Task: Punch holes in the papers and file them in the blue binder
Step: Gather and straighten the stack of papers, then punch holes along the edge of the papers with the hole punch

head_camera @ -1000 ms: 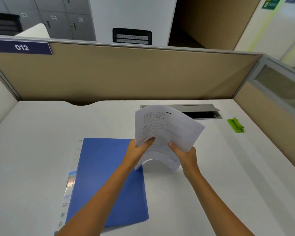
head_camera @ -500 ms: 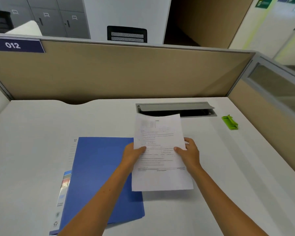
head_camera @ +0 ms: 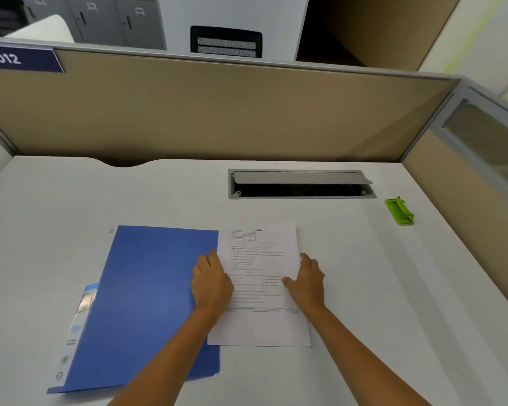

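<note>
The printed papers lie flat on the white desk, their left edge over the right edge of the closed blue binder. My left hand rests flat on the papers' left edge, partly over the binder. My right hand presses flat on the papers' right edge, fingers extended. A small green hole punch sits far right on the desk, well away from both hands.
A grey cable hatch with its lid raised is set into the white desk behind the papers. Tan partition walls close off the back and right sides. A curved notch cuts the desk's back edge at left.
The papers, held up in the air in both hands a second ago, have come down flat onto the desk beside the binder. Both hands now lie flat on their side edges.
</note>
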Motion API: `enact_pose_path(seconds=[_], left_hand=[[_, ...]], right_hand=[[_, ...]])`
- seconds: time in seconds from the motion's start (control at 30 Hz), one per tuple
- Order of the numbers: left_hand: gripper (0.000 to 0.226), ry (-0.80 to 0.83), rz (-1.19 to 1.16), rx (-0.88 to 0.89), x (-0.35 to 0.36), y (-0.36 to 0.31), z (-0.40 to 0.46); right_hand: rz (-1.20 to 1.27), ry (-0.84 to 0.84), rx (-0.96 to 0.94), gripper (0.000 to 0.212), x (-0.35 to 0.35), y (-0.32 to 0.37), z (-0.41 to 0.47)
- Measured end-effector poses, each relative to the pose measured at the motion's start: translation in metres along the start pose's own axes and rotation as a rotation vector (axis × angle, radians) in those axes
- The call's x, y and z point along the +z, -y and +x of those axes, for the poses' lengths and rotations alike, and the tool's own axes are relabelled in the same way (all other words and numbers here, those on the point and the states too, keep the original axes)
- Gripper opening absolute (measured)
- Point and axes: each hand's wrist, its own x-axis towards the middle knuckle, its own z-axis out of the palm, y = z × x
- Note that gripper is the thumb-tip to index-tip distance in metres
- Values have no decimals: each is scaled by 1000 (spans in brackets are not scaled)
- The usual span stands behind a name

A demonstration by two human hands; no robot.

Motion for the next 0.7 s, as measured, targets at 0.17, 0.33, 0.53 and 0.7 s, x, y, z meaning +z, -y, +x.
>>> enact_pose_path(seconds=[0.17,0.33,0.53,0.7], left_hand=[[56,-107,18,94,18,-43,-1],[50,-52,-56,305,52,-97,8],[53,122,84,495,110,-171,32],[54,163,146,539,150,-225,58]], right_hand=[[-98,-9,-47,77,-18,-14,20],[-80,13,-51,67,-45,-40,52],[-190,-66,33,59,-95,-104,115],[-275,-252,112,66,-143,-153,175]])
